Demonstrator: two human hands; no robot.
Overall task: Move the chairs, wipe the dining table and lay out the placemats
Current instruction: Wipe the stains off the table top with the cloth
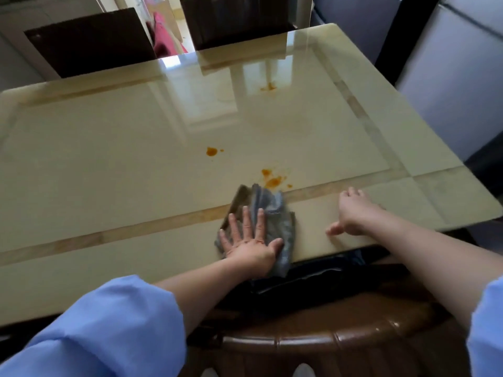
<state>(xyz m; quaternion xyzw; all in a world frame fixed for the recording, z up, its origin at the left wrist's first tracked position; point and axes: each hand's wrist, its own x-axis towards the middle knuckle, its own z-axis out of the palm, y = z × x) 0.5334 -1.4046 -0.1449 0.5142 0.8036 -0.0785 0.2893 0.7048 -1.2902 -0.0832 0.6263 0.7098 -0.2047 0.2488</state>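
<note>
A glossy cream dining table [114, 164] fills the view. My left hand [249, 240] lies flat, fingers spread, pressing a crumpled blue-grey cloth [275, 213] onto the table near its front edge. Just beyond the cloth are orange stains [273, 180]; another orange spot [211, 151] lies further left and a third [269, 87] sits toward the far side. My right hand [351, 213] rests on the bare table to the right of the cloth, fingers loosely curled, holding nothing. No placemats are in view.
Two dark chair backs [92, 42] [234, 20] stand against the far edge. A brown rounded chair back [340, 341] with dark fabric [299, 281] on it sits right below me at the near edge. Grey cabinets [457, 77] stand at the right.
</note>
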